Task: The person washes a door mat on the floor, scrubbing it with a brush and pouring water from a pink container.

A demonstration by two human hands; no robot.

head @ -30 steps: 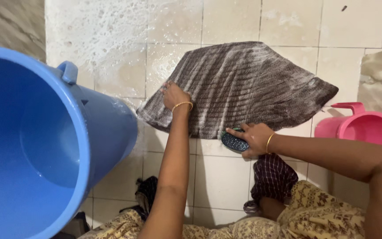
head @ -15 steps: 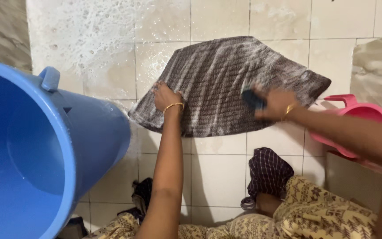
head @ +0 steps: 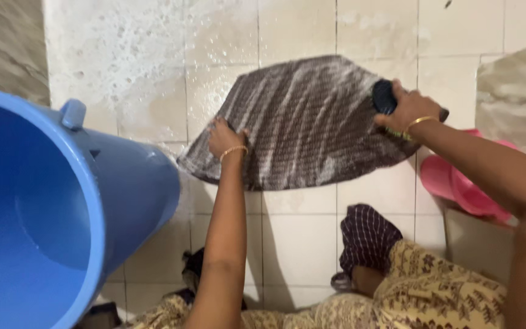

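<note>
Soapy cloth (head: 302,125) between bucket (head: 129,183), jug (head: 467,189)

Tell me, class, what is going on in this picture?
A person crouches over a wet tiled floor. The left hand presses flat on a soapy brown cloth, while the right hand holds a dark scrubbing brush at its far edge. A blue bucket stands left, a pink mug right.

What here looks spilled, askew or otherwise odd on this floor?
Soapy foam is spread across the floor tiles up-left of the brown cloth. The blue bucket looks steeply tipped in this view. The left hand presses the cloth flat; the right hand grips a dark brush at its far edge.
</note>
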